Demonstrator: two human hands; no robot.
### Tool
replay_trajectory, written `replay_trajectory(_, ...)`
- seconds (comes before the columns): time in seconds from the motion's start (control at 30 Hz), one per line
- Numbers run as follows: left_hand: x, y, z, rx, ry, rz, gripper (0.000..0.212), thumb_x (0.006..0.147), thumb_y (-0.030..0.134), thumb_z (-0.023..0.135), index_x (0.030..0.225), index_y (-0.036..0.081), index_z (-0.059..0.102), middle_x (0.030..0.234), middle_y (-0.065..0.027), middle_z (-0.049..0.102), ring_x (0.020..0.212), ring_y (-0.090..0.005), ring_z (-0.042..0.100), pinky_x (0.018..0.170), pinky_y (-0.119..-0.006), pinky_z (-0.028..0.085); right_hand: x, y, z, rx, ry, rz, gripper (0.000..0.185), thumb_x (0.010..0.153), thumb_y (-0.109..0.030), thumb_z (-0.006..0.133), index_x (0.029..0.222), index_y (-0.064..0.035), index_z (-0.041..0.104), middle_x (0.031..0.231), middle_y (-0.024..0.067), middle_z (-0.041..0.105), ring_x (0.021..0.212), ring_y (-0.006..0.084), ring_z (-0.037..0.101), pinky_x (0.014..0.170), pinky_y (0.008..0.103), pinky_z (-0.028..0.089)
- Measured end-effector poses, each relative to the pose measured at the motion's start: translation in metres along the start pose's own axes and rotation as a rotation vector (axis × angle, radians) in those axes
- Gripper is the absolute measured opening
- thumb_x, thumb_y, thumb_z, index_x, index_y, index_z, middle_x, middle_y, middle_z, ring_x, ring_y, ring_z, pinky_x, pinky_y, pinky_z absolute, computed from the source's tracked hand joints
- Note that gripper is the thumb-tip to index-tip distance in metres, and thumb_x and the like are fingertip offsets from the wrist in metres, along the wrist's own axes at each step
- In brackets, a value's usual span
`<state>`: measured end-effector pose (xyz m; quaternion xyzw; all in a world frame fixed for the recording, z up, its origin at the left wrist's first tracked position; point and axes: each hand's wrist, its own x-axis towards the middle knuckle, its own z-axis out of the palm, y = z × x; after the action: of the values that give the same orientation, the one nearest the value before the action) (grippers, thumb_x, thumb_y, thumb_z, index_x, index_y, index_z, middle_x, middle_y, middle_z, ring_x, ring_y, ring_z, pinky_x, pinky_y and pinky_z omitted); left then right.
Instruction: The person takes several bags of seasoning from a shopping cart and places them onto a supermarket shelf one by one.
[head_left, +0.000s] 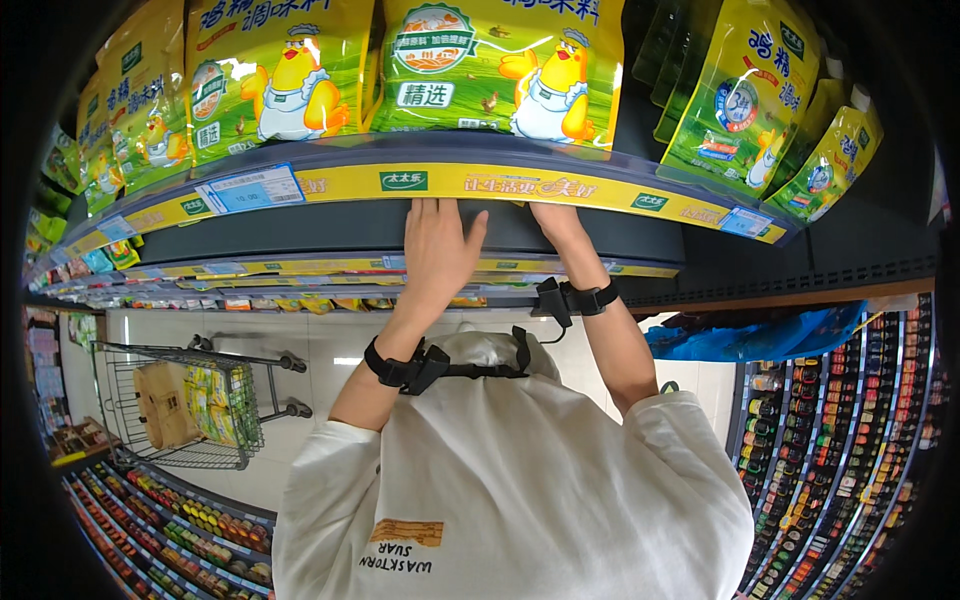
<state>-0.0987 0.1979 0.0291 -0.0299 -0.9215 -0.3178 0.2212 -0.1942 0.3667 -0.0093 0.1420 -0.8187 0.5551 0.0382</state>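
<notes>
My left hand (441, 247) reaches up to the front of a dark shelf (337, 154). Its back faces me and its thumb stands apart. Behind the yellow label strip (517, 186), its fingertips pass out of sight. To the right, my right hand (553, 217) goes under the same edge, with most of its fingers hidden. Whether either hand holds anything cannot be seen. On the shelf above stand large yellow-green seasoning pouches (487, 82) with a cartoon chicken. Smaller spouted pouches (829, 165) lean at the right end.
Lower shelves (337, 264) with packets run below my hands. A wire shopping cart (180, 405) on the left holds a cardboard piece (161, 405) and yellow-green packets (214, 405). Bottle racks (825, 450) line the right; jar shelves (195, 525) stand lower left. Blue plastic (757, 337) hangs by the right shelf end.
</notes>
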Motion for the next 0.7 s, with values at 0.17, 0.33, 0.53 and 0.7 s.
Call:
replay_trajectory(0.17, 0.0, 0.004, 0.004, 0.039, 0.039, 0.001, 0.05, 0.084, 0.023, 0.066, 0.121, -0.006, 0.048, 0.115, -0.0264, 0.054, 0.107, -0.0426, 0.049, 0.091, -0.047, 0.04, 0.006, 0.005, 0.004, -0.071, 0.071, -0.097, 0.032, 0.087, -0.015, 0.062, 0.115, -0.0006, 0.057, 0.117, 0.0176, 0.06, 0.108, 0.0318, 0.057, 0.092, 0.0387, 0.044)
replay_trajectory(0.33, -0.001, 0.006, 0.005, 0.068, 0.019, 0.011, 0.047, 0.083, 0.022, 0.066, 0.118, -0.005, 0.051, 0.112, -0.0239, 0.056, 0.106, -0.04, 0.051, 0.088, -0.045, 0.041, 0.007, 0.0, 0.0, -0.423, 0.099, -0.282, 0.022, 0.084, -0.014, 0.062, 0.104, -0.0047, 0.062, 0.103, 0.0143, 0.065, 0.096, 0.0342, 0.059, 0.084, 0.0432, 0.044)
replay_trajectory(0.53, -0.003, 0.005, 0.007, 0.107, 0.004, 0.01, 0.044, 0.083, 0.021, 0.066, 0.115, -0.005, 0.052, 0.11, -0.0224, 0.058, 0.105, -0.0395, 0.052, 0.088, -0.046, 0.041, 0.0, -0.015, -0.004, -0.55, 0.196, -0.297, 0.019, 0.081, -0.016, 0.067, 0.095, -0.0027, 0.065, 0.091, 0.0149, 0.067, 0.086, 0.0368, 0.062, 0.074, 0.0422, 0.047)
replay_trajectory(0.7, -0.003, 0.001, 0.005, 0.057, 0.004, -0.008, 0.036, 0.083, 0.02, 0.065, 0.109, -0.004, 0.057, 0.102, -0.0227, 0.061, 0.099, -0.0412, 0.054, 0.088, -0.047, 0.042, 0.001, -0.017, -0.01, -0.44, 0.169, -0.36, 0.016, 0.081, -0.014, 0.067, 0.093, -0.0039, 0.067, 0.09, 0.0161, 0.066, 0.085, 0.0359, 0.062, 0.073, 0.0425, 0.047)
